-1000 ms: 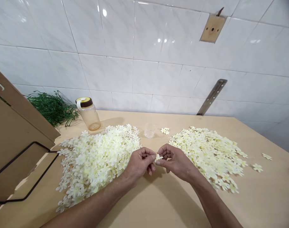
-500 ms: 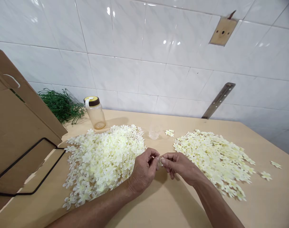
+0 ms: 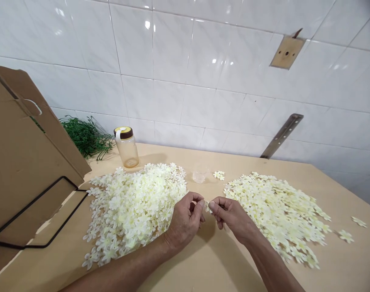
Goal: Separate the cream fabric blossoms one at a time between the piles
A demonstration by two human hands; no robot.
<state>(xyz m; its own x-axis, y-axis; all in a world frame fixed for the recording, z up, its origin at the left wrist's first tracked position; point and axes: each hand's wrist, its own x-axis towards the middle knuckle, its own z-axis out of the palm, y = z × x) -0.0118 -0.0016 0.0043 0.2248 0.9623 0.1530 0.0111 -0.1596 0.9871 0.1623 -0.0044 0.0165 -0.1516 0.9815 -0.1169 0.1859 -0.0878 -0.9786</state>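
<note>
My left hand [image 3: 186, 215] is closed in a pinch over the middle of the table, thumb against forefinger. Whatever lies between those fingertips is too small to make out. Facing it, my right hand [image 3: 230, 215] pinches a small white artificial flower [image 3: 207, 207], which shows in the narrow gap between the two hands. A big heap of loose white flowers [image 3: 136, 207] spreads beside my left hand. To the right of my right hand lies a flatter pile of yellowish-white flowers [image 3: 276, 211].
Behind the hands stand a small clear container [image 3: 198, 175] and a few stacked flowers [image 3: 219, 175]. A bottle [image 3: 127, 150], green plastic stems [image 3: 84, 136], a cardboard box [image 3: 29, 162] and a black wire frame [image 3: 61, 223] occupy the left. Two stray flowers [image 3: 345, 236] lie far right.
The view has shifted slightly, so everything sits a little lower and further right. My hands are slightly further apart, and more of the flower shows between them.
</note>
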